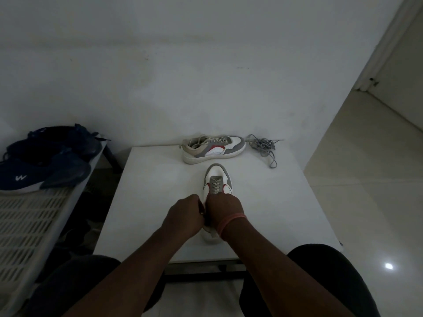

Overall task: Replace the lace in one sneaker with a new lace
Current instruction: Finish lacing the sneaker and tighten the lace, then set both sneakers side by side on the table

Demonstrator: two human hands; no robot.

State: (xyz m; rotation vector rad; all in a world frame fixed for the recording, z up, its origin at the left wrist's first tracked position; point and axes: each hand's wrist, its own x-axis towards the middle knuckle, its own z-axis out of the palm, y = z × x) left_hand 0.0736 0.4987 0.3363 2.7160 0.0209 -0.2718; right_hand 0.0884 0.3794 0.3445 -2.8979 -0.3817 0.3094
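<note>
The sneaker (pixel 217 186) is stood on the counter (pixel 160 191) with its toe pointing away, just in front of the person, and both hands are closed in at its collar end. The left hand (pixel 185 216) is curled at the near left side of the tongue and the right hand (pixel 225 210) is curled over the top eyelets; each grip appears to be pinched on the old lace (pixel 215 183), though the fingertips are hidden and this cannot be confirmed. The lower rows are seen to be laced, so the step in hand is judged to be the undoing of the old lace at the top, with the task barely begun.

Next, the knot or upper crossings would need to be loosened and the lace drawn out row by row toward the toe.

The new lace (pixel 263 146), grey and tangled, is lain at the far right of the counter, well apart from the hands; it would need untangling first. A second sneaker (pixel 212 148) is lain on its side between them, near the far edge. Dark blue shoes (pixel 45 161) are kept on a slatted rack (pixel 29 216) to the left. Dim light may hamper fine work.
</note>
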